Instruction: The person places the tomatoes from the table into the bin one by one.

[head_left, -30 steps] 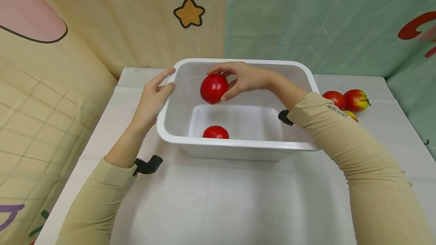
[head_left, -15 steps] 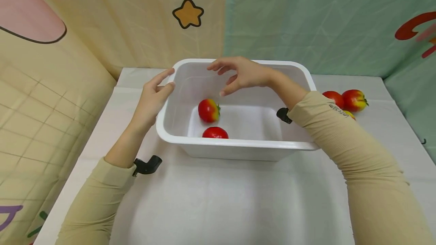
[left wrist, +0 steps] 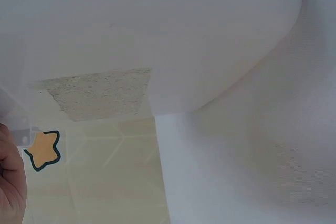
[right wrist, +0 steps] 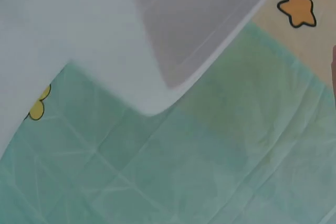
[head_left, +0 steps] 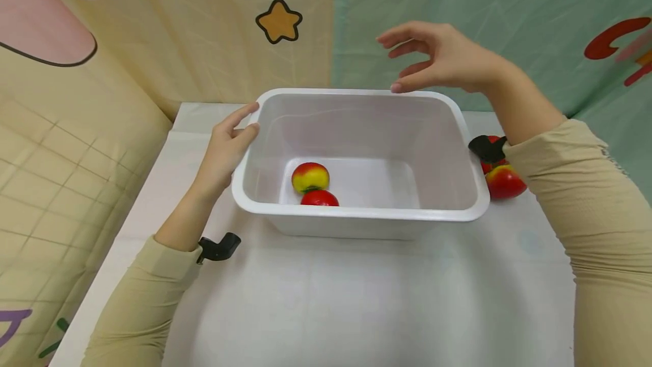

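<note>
My left hand (head_left: 227,143) holds the left rim of a white plastic tub (head_left: 356,214), thumb and index finger at the edge. The other fingers are partly hidden. Inside, a round red-and-yellow fruit (head_left: 310,176) lies on the floor near the left end. A red fruit (head_left: 320,198) sits just in front of it, partly hidden by the front rim. Above the tub's back right corner, my right hand (head_left: 443,58) hovers with bent, spread fingers and nothing between them. Beyond the right rim, more red-and-yellow fruits (head_left: 505,183) lie on the table, partly covered by the right wrist's black camera mount.
The tub stands on a white-covered table (head_left: 356,299). A yellow and green printed cloth (head_left: 305,61) hangs close behind it. Another black camera mount (head_left: 219,247) juts from the left wrist. The tub's outer wall (left wrist: 157,30) fills much of the left wrist view.
My right hand let go of a red-and-yellow fruit, which dropped and rolled beside the other in the tub. Then the hand rose and moved right. My left hand stayed on the rim.
</note>
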The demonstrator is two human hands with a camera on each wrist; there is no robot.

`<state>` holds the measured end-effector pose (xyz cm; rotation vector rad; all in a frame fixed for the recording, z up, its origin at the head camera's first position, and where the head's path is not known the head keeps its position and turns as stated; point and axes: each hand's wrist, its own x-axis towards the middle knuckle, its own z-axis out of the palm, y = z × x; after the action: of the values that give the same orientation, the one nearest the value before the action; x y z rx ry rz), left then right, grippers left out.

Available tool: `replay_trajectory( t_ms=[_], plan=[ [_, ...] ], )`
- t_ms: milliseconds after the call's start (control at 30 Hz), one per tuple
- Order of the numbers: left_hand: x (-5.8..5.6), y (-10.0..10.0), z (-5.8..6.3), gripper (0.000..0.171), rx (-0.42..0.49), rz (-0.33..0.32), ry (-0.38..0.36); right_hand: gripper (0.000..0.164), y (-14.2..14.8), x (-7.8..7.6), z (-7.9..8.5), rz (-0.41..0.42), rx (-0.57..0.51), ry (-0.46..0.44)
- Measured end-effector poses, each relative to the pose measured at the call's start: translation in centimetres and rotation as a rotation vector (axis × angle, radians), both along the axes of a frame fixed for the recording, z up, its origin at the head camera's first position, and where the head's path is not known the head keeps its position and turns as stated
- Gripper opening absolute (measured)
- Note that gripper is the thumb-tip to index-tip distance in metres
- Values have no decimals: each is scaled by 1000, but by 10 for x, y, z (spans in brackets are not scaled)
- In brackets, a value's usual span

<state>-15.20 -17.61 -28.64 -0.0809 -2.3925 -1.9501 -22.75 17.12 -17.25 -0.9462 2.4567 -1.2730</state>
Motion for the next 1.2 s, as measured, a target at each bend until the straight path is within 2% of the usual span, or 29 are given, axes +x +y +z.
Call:
replay_trajectory(
  t_ms=[200, 467, 567, 733, 933, 1033, 1200],
  plan=[
    [-2, 1, 0, 46, 2, 0, -4, 66, 47, 7, 0, -145, -68, -5],
    [-2, 0, -2, 46, -18, 6, -7, 64, 102, 21, -21, -299, -74, 32],
    [-3, 0, -3, 46, -15, 8, -8, 64, 123, 26, -30, -351, -93, 14],
    [-4, -1, -3, 46, -6, 10, -9, 63, 153, 38, -49, -431, -97, -12],
    [-2, -3, -2, 46, -25, 17, -16, 64, 177, 53, -74, -536, -35, -21],
    [-2, -4, -2, 46, -26, 18, -18, 63, 187, 59, -88, -573, -33, -31],
    [-2, -6, -2, 45, -15, 21, -22, 62, 201, 69, -113, -634, 34, -32]
  ],
)
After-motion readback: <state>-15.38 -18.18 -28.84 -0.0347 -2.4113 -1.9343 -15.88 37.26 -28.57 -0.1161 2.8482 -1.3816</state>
